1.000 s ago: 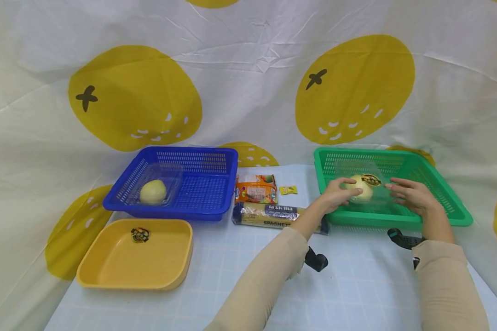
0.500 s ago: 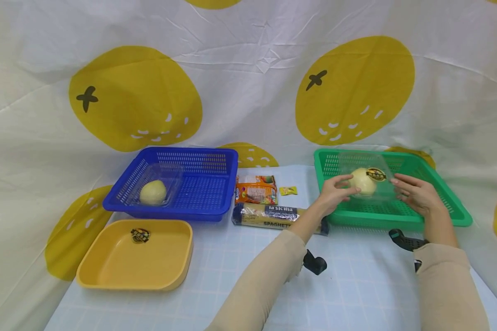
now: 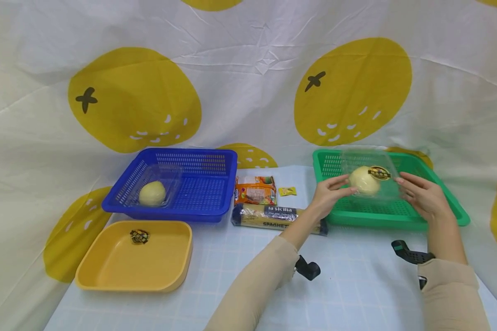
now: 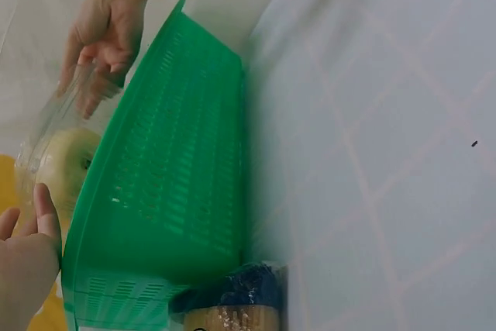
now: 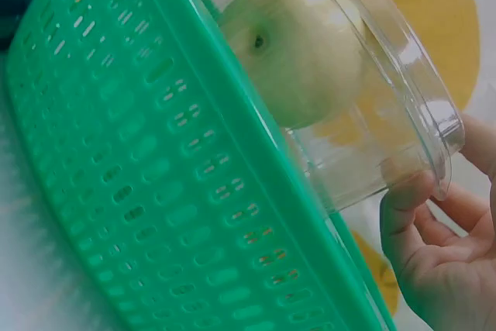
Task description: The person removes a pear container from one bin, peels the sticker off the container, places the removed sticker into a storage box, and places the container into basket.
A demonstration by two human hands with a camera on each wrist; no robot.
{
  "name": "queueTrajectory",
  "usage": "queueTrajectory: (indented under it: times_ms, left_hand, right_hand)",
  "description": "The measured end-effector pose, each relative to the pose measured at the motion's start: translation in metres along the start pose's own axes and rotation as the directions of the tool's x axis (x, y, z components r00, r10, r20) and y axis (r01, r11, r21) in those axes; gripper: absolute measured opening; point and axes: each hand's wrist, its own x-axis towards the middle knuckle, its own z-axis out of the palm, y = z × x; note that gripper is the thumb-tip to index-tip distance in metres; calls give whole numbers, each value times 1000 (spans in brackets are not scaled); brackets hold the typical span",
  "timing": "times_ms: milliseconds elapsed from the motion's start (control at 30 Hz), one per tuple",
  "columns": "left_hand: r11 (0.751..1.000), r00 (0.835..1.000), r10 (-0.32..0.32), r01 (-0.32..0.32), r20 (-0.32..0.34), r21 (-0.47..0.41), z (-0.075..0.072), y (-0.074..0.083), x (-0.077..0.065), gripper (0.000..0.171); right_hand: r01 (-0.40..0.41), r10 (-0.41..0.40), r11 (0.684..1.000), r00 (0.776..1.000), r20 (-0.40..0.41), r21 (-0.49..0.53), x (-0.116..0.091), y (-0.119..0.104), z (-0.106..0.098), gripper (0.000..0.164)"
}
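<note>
A clear plastic container (image 3: 387,186) with a gold-and-black label (image 3: 379,173) is held at or just above the rim of a green basket (image 3: 397,220). Inside it sits a pale yellow-green round fruit (image 5: 298,52), with a dark dimple showing in the right wrist view. My left hand (image 3: 329,195) grips the container's left side, thumb toward me. On the opposite side, my right hand (image 5: 449,246) pinches the rim between thumb and fingers. The left hand is partly cut off in the left wrist view (image 4: 27,265).
A blue basket (image 3: 207,184) at the left holds another clear container (image 3: 171,174) with a pale fruit (image 3: 152,193). In front is a yellow tray (image 3: 132,271) bearing a label. Between the baskets lie an orange packet (image 3: 255,191), a small yellow sachet (image 3: 287,191) and a spaghetti pack (image 3: 269,216).
Both hands have taken hold of the container and raised it from inside the green basket, shifting it slightly right. The things on the left have stayed put.
</note>
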Motion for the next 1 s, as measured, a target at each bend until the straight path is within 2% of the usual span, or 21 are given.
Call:
queueTrajectory:
  times_ms: [167, 300, 433, 600, 867, 1000]
  left_hand:
    - [999, 1000, 16, -17, 25, 52, -8, 2, -7, 42]
    - [995, 999, 31, -33, 29, 95, -16, 4, -12, 38]
    - [991, 999, 50, -52, 20, 124, -22, 5, -18, 36]
    - [984, 994, 92, -99, 51, 150, -28, 8, -25, 38]
    - [971, 988, 144, -153, 60, 183, -37, 17, -45, 40]
    - [968, 985, 161, -170, 62, 185, -42, 20, -54, 40]
  right_hand:
    - [32, -31, 999, 999, -24, 27, -10, -3, 10, 27]
    - [60, -60, 998, 998, -23, 23, -18, -5, 19, 23]
    - [84, -84, 996, 996, -2, 14, -26, -6, 27, 24]
    - [124, -124, 992, 992, 2, 8, -35, -4, 36, 26]
    - [130, -130, 981, 991, 8, -146, -50, 0, 52, 52]
    - [175, -174, 979, 985, 13, -109, -56, 4, 62, 46]
